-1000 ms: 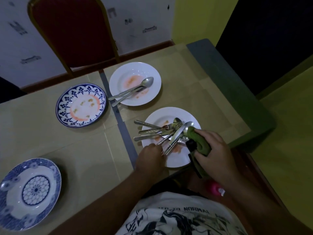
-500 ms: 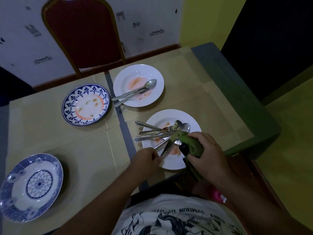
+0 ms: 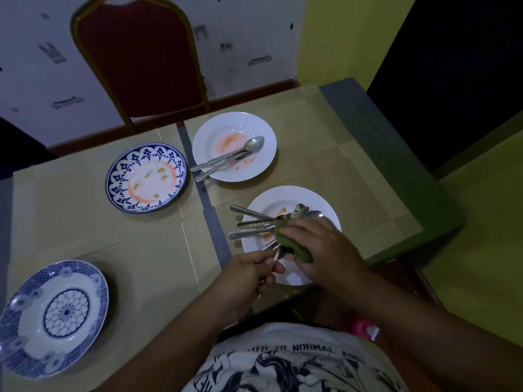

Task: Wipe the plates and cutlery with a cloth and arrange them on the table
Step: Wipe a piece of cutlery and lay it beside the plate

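Table first, laid with tan placemats, a red-backed chair standing at its eleven o'clock side. Four plates sit on it. A white plate, smeared orange, lies right under the hands. A second white plate is at twelve o'clock from it and carries a spoon and fork. A blue-rimmed plate, also smeared, is at ten o'clock, and a floral plate that looks clean is at eight o'clock.

The right hand curls round a green cloth, wrapping it over the shafts of a bundle of spoons — the left hand pinches that bundle by its handle ends, fingers closed tight. Loose cutlery fans over the near plate's nine o'clock rim.

The risk, as I judge it, is that several handles in one pinch can slip as the cloth drags along them, dropping a piece onto the plate or off the near table edge. The cloth may also brush the orange residue and smear it back onto the metal.
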Demonstrator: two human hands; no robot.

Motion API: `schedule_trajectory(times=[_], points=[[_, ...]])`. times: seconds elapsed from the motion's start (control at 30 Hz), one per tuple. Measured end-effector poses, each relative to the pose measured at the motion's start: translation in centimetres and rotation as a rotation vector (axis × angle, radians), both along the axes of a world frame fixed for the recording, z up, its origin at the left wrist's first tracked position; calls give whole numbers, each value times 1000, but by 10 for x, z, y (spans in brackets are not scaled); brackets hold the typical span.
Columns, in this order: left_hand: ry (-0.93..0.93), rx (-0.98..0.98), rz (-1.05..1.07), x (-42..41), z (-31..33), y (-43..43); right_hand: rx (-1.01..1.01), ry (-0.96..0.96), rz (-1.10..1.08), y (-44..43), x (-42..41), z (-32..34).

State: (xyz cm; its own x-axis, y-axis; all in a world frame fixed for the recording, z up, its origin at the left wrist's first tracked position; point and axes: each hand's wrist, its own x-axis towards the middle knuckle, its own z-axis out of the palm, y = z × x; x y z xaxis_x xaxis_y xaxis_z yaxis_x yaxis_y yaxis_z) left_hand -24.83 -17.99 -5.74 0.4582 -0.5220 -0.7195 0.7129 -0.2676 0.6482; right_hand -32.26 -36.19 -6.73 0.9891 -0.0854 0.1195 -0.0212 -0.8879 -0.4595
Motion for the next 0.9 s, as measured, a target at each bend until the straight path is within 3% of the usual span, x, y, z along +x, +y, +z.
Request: schedule_trajectory(times=[0.1,0.23,0.33,0.47,0.57,0.63,0.9], points=[[29,-5,14,5,2,8,-18,11,73,2,-1,-5],[53,61,10,7,3,23,64,129,-245,-27,24,-6],[-24,117,1,10,5,26,74,68,-321,-28,22,5],[-93,137,27,16,6,17,65,-17,-181,2,10,20],[-108,112,21,17,8,13,-60,-19,45,24,8,11],[-97,101,29,19,7,16,-98,12,66,20,19,7],[-27,70,80,15,2,30,-74,36,-268,-15,55,18]])
